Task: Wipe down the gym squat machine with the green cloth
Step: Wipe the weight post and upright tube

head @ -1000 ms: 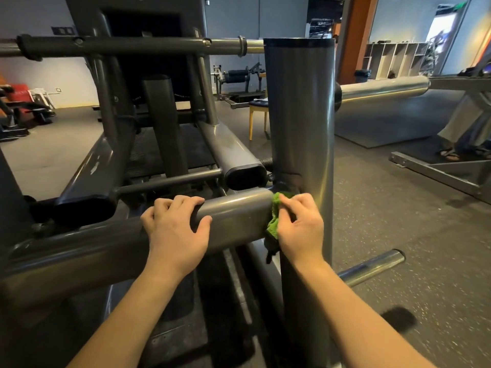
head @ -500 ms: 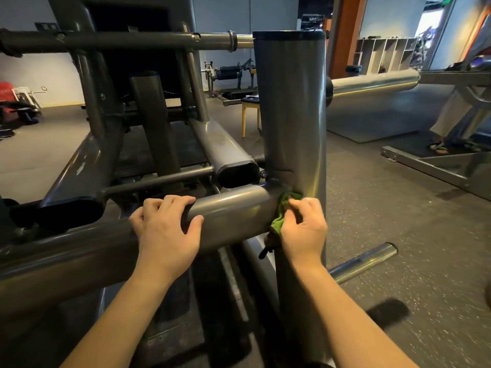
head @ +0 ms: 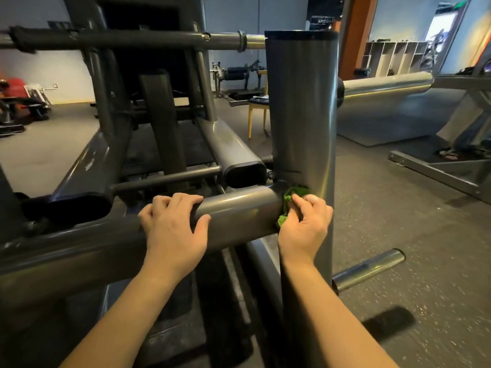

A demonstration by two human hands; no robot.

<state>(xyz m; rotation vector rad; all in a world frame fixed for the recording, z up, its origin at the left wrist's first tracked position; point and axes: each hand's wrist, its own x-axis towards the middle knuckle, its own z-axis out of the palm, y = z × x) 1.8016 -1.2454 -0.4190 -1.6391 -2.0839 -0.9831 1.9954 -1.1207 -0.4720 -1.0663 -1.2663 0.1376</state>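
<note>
Two bare hands are at work on the dark grey steel-tube squat machine (head: 225, 144), well apart from each other. The left hand (head: 172, 229) grips the thick horizontal grey crossbar (head: 239, 211), fingers curled over its top and thumb on the near face. The right hand (head: 303, 227) pinches one bunched green cloth (head: 288, 197) and presses it into the joint where that crossbar meets the wide upright grey post (head: 300, 115). Two chrome weight pegs stick out to the right of the post, one high (head: 385, 86) and one low near the floor (head: 369, 269). One yellow-legged chair (head: 256, 112) stands behind.
</note>
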